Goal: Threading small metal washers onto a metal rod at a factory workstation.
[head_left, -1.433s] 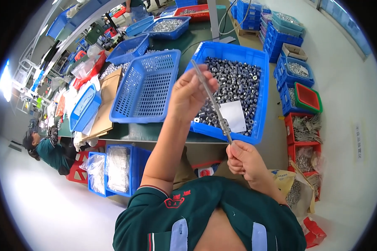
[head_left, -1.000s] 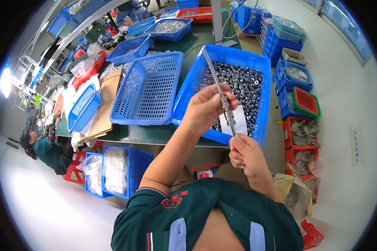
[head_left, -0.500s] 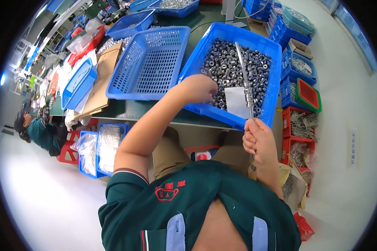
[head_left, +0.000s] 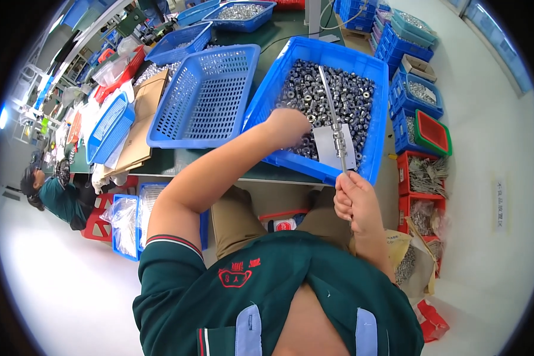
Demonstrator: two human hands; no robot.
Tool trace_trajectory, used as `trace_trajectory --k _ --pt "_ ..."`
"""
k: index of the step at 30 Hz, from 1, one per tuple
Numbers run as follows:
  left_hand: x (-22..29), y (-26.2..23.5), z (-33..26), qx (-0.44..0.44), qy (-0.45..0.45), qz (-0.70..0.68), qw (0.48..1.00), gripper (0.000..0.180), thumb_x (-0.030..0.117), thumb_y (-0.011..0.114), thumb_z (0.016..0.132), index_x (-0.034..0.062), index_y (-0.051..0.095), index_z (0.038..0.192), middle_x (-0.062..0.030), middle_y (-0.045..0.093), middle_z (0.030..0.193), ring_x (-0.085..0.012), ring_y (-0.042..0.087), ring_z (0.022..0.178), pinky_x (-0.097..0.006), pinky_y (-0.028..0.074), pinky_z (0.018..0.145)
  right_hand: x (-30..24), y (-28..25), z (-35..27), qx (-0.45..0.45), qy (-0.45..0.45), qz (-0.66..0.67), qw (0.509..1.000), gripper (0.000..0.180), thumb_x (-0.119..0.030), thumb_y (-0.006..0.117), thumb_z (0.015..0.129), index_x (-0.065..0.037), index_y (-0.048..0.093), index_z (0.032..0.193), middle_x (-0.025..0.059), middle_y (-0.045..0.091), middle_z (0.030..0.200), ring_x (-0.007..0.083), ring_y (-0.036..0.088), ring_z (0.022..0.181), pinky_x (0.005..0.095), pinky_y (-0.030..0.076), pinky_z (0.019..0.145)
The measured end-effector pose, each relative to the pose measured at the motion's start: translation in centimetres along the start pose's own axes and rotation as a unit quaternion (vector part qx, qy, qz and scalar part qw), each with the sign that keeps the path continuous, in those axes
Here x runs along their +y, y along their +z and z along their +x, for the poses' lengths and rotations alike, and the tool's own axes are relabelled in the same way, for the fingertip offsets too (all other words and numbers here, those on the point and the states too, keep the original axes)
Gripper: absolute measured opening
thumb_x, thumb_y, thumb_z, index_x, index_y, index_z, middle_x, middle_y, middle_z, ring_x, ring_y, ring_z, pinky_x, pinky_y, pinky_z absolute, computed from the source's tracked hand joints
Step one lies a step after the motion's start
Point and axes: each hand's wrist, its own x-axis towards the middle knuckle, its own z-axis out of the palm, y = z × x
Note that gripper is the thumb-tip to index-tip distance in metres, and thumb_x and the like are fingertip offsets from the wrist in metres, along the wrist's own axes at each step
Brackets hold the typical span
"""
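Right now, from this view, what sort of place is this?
Likely a factory workshop for small metal parts: a blue bin of metal parts on a green bench, stacked crates along the right, and another person seated at left.

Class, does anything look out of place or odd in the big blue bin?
Mildly: a white sheet lies askew atop the loose metal parts in the blue bin, the one flat, pale thing among them. It may be a label.
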Motion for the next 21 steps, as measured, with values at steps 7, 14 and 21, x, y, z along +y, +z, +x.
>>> trace_trajectory --k 7,14,21 --pt "-0.8 1.1 0.1 0.036 0.048 -0.065 0.996 0.015 0.011 0.065 0.066 0.0070 0.061 0.080 -0.0132 0.061 0.077 -0.0333 0.059 0.077 -0.043 0.046 0.066 0.1 -0.2 0.0 -0.006 0.000 -0.001 1.000 0.022 -0.022 0.046 0.094 -0.007 0.046 0.078 -0.0039 0.034 0.053 0.0037 0.028 0.038 0.0190 0.023 0.034" --pt "-2.9 -3.3 0.1 0.226 -0.115 -0.579 0.775 0.016 0.007 0.064 0.078 -0.0033 0.059 0.088 -0.0076 0.061 0.072 -0.0148 0.062 0.067 -0.027 0.051 0.062 0.3 -0.5 -0.6 -0.012 0.008 -0.032 0.999 0.021 -0.022 0.047 0.093 -0.007 0.045 0.079 -0.0040 0.034 0.053 0.0035 0.027 0.039 0.0191 0.023 0.035" --pt "-3.1 -4.8 -1.0 0.270 -0.041 -0.871 0.409 0.015 0.012 0.056 0.088 -0.0014 0.055 0.095 -0.0141 0.063 0.092 -0.0226 0.064 0.082 -0.032 0.054 0.073 0.8 -0.2 -1.2 -0.048 0.044 -0.053 0.996 0.019 -0.021 0.048 0.093 -0.006 0.047 0.081 -0.0047 0.033 0.055 0.0028 0.027 0.043 0.0177 0.023 0.038"
